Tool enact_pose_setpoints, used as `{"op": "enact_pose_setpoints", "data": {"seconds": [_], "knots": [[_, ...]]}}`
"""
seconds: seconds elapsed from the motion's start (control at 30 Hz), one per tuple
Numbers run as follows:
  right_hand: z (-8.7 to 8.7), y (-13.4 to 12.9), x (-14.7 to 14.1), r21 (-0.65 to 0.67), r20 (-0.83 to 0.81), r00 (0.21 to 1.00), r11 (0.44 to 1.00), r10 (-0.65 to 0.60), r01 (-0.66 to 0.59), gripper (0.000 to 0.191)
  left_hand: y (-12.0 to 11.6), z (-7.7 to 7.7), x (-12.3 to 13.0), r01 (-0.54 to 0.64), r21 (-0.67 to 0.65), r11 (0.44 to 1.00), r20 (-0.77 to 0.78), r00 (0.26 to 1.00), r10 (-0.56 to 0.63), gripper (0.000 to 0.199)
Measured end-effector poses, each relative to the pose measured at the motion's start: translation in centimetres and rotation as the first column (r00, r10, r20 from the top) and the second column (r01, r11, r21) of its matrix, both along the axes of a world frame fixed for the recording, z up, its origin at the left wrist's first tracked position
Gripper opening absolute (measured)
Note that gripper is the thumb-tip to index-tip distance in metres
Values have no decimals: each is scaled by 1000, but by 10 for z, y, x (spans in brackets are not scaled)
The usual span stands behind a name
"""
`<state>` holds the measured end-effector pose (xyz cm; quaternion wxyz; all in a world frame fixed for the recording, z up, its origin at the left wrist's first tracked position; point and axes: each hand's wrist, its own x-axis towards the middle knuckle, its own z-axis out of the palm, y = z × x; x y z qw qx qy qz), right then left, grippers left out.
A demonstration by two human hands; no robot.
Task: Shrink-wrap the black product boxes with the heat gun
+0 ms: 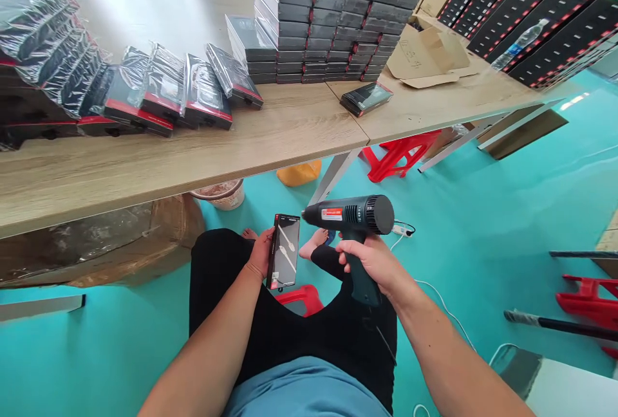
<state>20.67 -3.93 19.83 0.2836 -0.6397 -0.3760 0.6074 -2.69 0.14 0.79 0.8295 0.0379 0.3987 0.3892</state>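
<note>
My left hand (261,252) grips the left edge of a flat black box (284,253) with a cable pictured on its front, held upright above my lap. In my right hand (369,261) is a dark green heat gun (355,213), my fingers wrapped round its handle. Its nozzle points left, close to the box's upper right corner; I cannot tell whether they touch. On the table (299,140) ahead, several film-wrapped boxes (207,92) lie overlapping at the left. One more black box (367,98) lies by itself near the table's front edge.
A tall stack of black boxes (333,24) stands at the table's back, with a cardboard piece (427,56) and a plastic bottle (521,44) to its right. Below are a waste bin (222,195), a red stool (400,153) and a large wrapped carton (174,230). A white cord (447,307) trails across the floor.
</note>
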Motion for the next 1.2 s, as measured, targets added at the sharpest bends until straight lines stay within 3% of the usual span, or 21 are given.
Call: {"op": "enact_pose_setpoints", "data": {"seconds": [0.07, 0.2, 0.33, 0.4, 0.5, 0.57, 0.7, 0.83, 0.97, 1.13, 1.2], "knots": [[4, -2, 5, -24, 44, 999, 1000, 11, -10, 18, 1, -1, 0, -21, 0, 1000, 10, 1000, 21, 48], [12, -6, 5, -3, -119, 970, 977, 210, -212, 23, 4, -2, 3, -68, -37, 997, -25, 997, 67, 39], [17, -2, -4, 77, 59, 985, 983, 164, -169, 9, 4, -3, 5, 18, -5, 1000, 26, 1000, -17, 50], [21, -2, -5, 52, 45, 972, 971, 229, -232, 8, 3, -3, 4, 14, 16, 1000, -6, 1000, -14, 50], [26, -12, 2, -90, -45, 860, 856, 508, -510, 4, 3, 0, 4, -47, 61, 997, -58, 997, 51, 45], [27, -18, 8, -143, -20, 808, 799, 588, -585, 5, 2, 4, 4, -48, 78, 996, -22, 999, 50, 48], [25, -11, 3, -30, 50, 930, 931, 364, -363, 9, 2, 8, 6, 21, -23, 1000, 20, 1000, -21, 48], [19, 15, -5, 79, 53, 968, 965, 246, -249, 8, 2, 3, 6, 51, -18, 999, 66, 997, -50, 51], [9, 15, 12, 25, 131, 955, 962, 265, -271, 8, 3, -5, 1, -7, 5, 1000, 84, 996, 6, 49], [4, -25, 35, -203, 3, 886, 867, 464, -454, 15, 5, -2, -1, -79, -30, 996, 106, 991, 82, 47], [5, -39, 37, -234, -3, 878, 854, 478, -465, 14, 6, 3, 0, -87, -22, 996, 118, 989, 89, 50]]}}
